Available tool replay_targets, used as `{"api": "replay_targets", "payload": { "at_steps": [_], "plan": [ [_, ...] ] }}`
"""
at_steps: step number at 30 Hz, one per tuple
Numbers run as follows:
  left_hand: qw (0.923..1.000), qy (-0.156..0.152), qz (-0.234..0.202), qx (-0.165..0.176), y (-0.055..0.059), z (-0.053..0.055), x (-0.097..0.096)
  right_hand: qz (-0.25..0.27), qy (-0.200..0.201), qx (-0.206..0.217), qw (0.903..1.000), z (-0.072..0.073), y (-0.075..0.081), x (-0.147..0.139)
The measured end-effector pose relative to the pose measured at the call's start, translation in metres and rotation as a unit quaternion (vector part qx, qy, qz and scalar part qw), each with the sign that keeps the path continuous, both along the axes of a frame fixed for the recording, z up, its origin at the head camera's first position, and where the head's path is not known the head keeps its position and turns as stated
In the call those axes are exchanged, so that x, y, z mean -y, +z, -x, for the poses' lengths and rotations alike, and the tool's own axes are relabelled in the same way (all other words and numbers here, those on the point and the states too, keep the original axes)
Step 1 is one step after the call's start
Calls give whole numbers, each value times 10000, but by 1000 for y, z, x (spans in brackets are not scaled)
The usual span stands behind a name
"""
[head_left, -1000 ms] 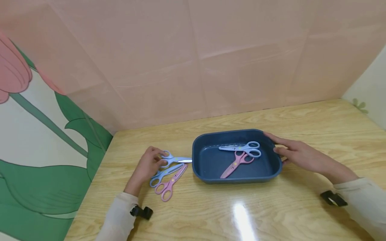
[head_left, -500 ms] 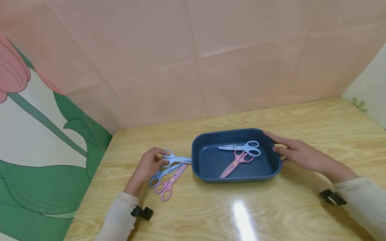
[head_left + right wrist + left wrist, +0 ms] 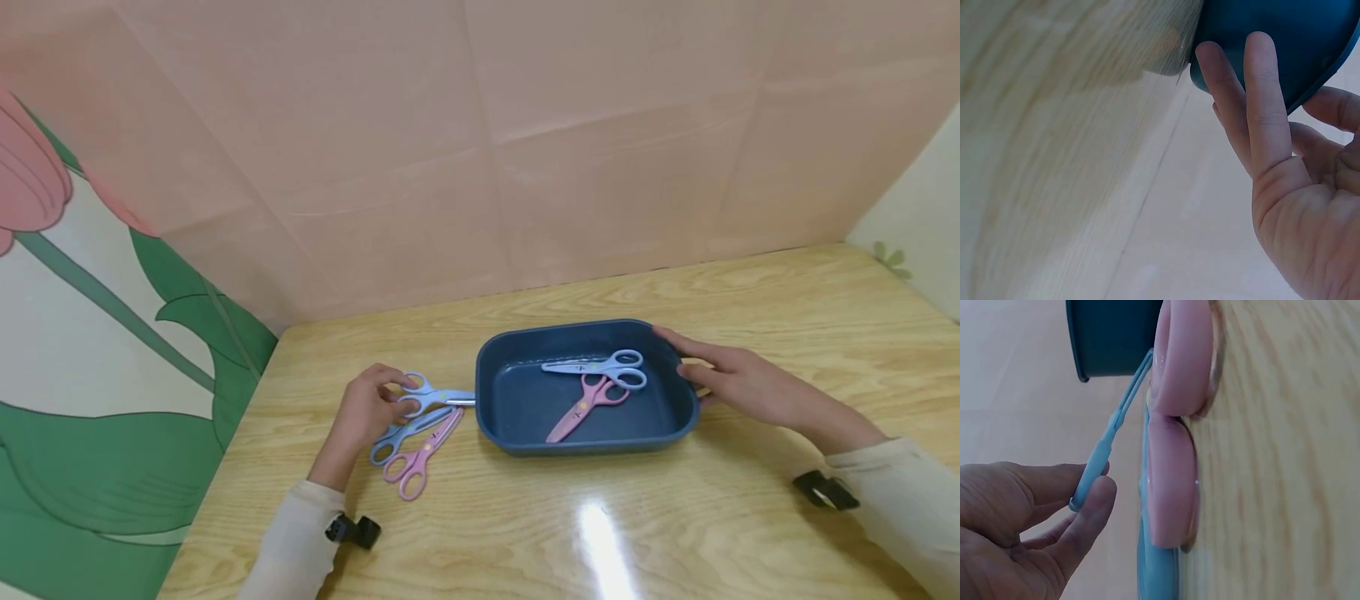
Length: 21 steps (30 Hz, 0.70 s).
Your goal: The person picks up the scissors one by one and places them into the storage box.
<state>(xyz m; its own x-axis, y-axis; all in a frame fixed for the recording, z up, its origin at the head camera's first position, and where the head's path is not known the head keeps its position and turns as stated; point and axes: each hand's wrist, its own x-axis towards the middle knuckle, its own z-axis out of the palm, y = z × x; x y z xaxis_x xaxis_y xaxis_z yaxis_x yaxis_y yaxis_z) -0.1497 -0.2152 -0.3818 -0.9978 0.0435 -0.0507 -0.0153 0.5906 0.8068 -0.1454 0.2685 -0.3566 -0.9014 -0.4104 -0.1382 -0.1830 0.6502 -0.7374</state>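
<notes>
My left hand (image 3: 365, 408) pinches a handle loop of light blue scissors (image 3: 444, 397) between thumb and fingers. In the left wrist view these scissors (image 3: 1099, 453) slant, handle lifted, with their tips close to the dark blue basin (image 3: 1113, 340). Beneath them lie another blue pair of scissors (image 3: 405, 432) and a pink pair of scissors (image 3: 425, 454) on the table. My right hand (image 3: 742, 382) grips the right end of the basin (image 3: 585, 448), thumb over the rim; in the right wrist view two straight fingers (image 3: 1264, 94) press its outer wall.
Inside the basin, light blue scissors (image 3: 600, 367) overlap pink scissors (image 3: 581, 414). The wood-grain table (image 3: 510, 533) meets a pink-covered wall (image 3: 495, 208) at the back. A mural panel (image 3: 97, 417) stands along the left edge.
</notes>
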Motion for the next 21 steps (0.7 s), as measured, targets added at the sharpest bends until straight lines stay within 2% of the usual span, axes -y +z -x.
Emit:
{"api": "replay_targets", "payload": {
  "at_steps": [7, 14, 21],
  "plan": [
    [10000, -34, -81, 7, -1, 2, 1, 23, -14, 11, 10000, 0, 1, 2],
    [9995, -248, 195, 69, -2, 0, 1, -18, -19, -2, 10000, -1, 2, 3],
    [9977, -325, 539, -233, 0, -1, -3, -3, -29, 12, 10000, -1, 2, 2]
  ]
}}
